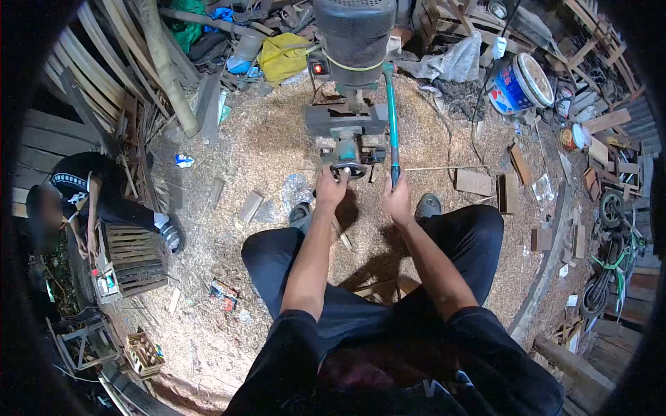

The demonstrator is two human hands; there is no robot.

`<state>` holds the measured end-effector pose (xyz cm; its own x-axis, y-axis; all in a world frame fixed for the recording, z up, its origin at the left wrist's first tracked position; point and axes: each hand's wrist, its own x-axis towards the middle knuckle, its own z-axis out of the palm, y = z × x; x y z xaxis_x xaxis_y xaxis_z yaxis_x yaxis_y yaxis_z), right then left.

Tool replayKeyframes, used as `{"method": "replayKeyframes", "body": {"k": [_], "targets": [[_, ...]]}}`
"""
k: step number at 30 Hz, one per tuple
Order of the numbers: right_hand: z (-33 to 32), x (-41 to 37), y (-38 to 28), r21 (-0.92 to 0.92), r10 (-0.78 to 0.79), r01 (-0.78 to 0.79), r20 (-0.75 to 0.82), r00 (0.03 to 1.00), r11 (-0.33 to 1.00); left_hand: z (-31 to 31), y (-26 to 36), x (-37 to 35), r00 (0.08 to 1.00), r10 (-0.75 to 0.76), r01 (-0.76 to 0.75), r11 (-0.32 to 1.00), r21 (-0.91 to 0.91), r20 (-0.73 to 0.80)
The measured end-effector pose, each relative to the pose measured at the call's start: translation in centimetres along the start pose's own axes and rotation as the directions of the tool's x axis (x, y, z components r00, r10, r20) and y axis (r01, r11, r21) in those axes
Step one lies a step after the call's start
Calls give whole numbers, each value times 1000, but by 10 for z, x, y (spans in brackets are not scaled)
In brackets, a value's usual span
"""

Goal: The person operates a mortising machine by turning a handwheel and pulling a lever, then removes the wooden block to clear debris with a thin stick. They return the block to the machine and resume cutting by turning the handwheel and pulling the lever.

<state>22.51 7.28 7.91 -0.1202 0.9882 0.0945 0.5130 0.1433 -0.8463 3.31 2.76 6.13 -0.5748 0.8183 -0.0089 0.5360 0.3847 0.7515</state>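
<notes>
From my end, the left hand point(331, 188) is closed on the near left edge of a small dark round handwheel point(354, 166) — its fingers partly hide the rim. Just to its right, the right hand point(397, 199) is wrapped around the black-gripped lower end of a long green metal lever point(392, 111); I can't see its fingertips. Ahead of both hands stands the machine point(355, 38), with a dark rounded housing cut off by the top of my view. Beneath it, beyond the handwheel, lies a broad dark grey block point(347, 120); I can't make out whether it is a vise jaw or a workpiece. A small switch point(318, 68) glows red left of the housing.

For lettering, I read only a pale "W" on the wearer's black shirt point(416, 374), behind the hands. The label on the blue-and-white plastic bucket point(510, 90), far ahead and right of the hands, is too small to read. Well left of the hands, another person point(104, 177) in dark clothes is partly lost in shadow — I can't tell what that person's hands hold.
</notes>
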Motion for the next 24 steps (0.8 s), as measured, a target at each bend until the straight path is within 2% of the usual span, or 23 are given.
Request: {"method": "replayKeyframes", "body": {"k": [1, 2, 3, 5, 6, 8, 9, 12, 13, 14, 16, 17, 20, 22, 24], "targets": [[-14, -2, -21, -45, 77, -75, 60, 995, 996, -3, -11, 3, 1000, 15, -15, 999, -41, 19], [-31, -1, -47, -61, -123, 118, -82, 989, 991, -3, -24, 6, 999, 30, -27, 996, -83, 40], [-48, 0, -74, -105, -314, 298, -212, 925, 949, 5, -45, 7, 980, 175, -177, 984, -21, -96], [-76, 9, -103, -86, -474, 470, -273, 837, 879, 1, -59, 2, 993, 84, -72, 986, 150, -79], [-92, 16, -127, 66, -444, 471, -242, 863, 880, 1, -67, 3, 996, 36, -17, 972, 234, -80], [-125, 31, -195, 425, -361, 411, -197, 912, 806, 42, -139, 19, 994, -38, 55, 984, 172, -98], [-135, 57, -215, 416, -422, 484, -238, 875, 769, 56, -160, 23, 992, -75, 89, 986, 144, -101], [-145, 136, -269, 407, -569, 671, -357, 741, 619, 12, -97, 5, 944, -290, 238, 928, 286, 157], [-153, 158, -277, 459, -579, 619, -244, 778, 638, 7, -89, 2, 925, -313, 253, 931, 263, 218], [-161, 177, -278, 503, -584, 558, -124, 802, 660, 5, -90, -1, 940, -274, 212, 935, 283, 202], [-159, 201, -275, 390, -574, 578, -139, 807, 717, 9, -100, -5, 965, -199, 136, 937, 321, 173], [-149, 198, -266, 268, -644, 729, -343, 684, 630, 18, -110, -4, 981, -186, 150, 909, 390, 56], [-125, 193, -210, 266, -557, 610, -251, 791, 746, 21, -126, -6, 998, -53, 56, 934, 352, -18], [-104, 166, -165, 330, -441, 432, -50, 896, 840, 17, -124, -3, 998, -68, 57, 927, 370, 16], [-81, 143, -120, 274, -326, 292, 88, 941, 916, 18, -124, 3, 995, -92, 71, 923, 379, 38]]}}
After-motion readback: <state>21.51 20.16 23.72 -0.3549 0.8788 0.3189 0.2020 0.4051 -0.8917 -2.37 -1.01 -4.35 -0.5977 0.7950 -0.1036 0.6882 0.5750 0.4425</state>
